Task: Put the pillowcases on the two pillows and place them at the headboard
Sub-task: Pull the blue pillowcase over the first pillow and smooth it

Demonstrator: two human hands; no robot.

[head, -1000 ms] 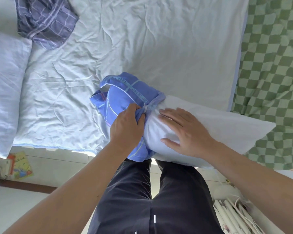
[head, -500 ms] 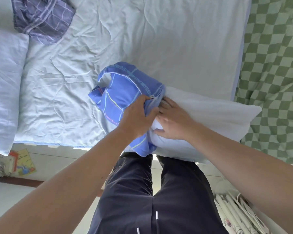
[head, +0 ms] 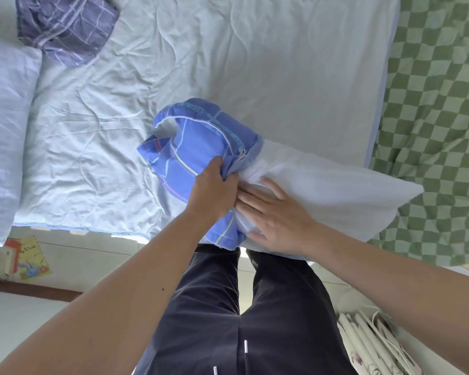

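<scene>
One white pillow point(head: 322, 196), 3 o'clock: left hand point(head: 214, 193) grasping blue pillowcase point(head: 198, 147); right hand point(head: 274, 215) flat, released, pressing pillow.

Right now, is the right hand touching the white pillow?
Touching: the head view shows the right hand lying flat on the white pillow.

Count: 2 white pillows, one near centre point(head: 336, 196), one far left point(head: 3, 131). 2 pillowcases: blue point(head: 195, 147), purple plaid point(head: 65, 28) far left. 1 pale quilt point(head: 255, 63), 1 green checked blanket point(head: 431, 104) right. 2 hands: left hand point(head: 214, 193), right hand point(head: 274, 215).
</scene>
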